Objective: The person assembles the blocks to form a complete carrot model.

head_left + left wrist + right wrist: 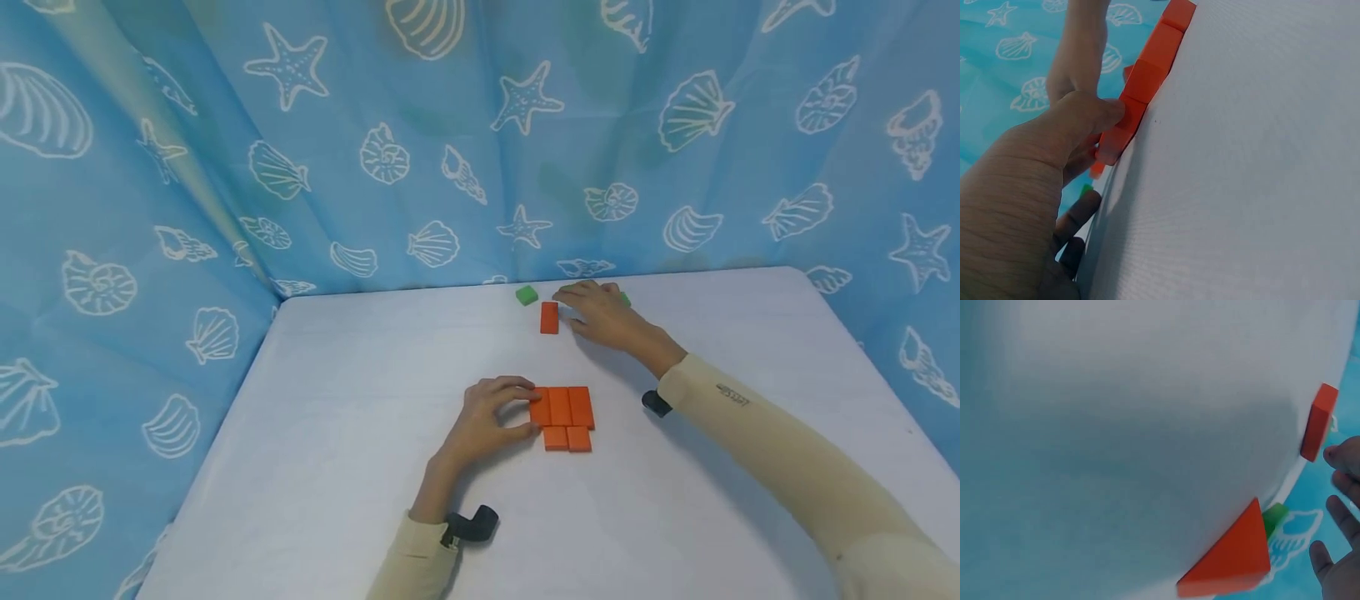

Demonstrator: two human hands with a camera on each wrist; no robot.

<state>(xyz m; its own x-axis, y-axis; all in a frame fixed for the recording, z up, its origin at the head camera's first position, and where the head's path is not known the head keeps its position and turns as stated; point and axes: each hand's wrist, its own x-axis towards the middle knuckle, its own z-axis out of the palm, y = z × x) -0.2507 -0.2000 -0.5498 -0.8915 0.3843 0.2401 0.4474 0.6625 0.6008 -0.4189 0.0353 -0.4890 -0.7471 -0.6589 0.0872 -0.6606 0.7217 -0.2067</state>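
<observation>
Several orange-red wooden blocks lie flat together mid-table: three upright rectangles [560, 407] in a row and two smaller pieces [567, 438] below them. My left hand [483, 421] pinches the leftmost rectangular block [539, 408] between thumb and fingers at its two ends. In the left wrist view, the thumb [1110, 113] lies against that block [1121, 122]. Farther back, my right hand [602, 316] reaches over the table with its fingers spread and holds nothing. Just left of its fingertips lies a single red rectangular block [550, 317], apart from the hand.
A green block [527, 295] sits near the table's back edge, and another green piece [626, 298] shows behind my right hand. In the right wrist view, a red triangular block [1238, 556] stands beside a green one [1274, 517]. A blue shell-patterned curtain [450, 150] hangs behind the white table [360, 400].
</observation>
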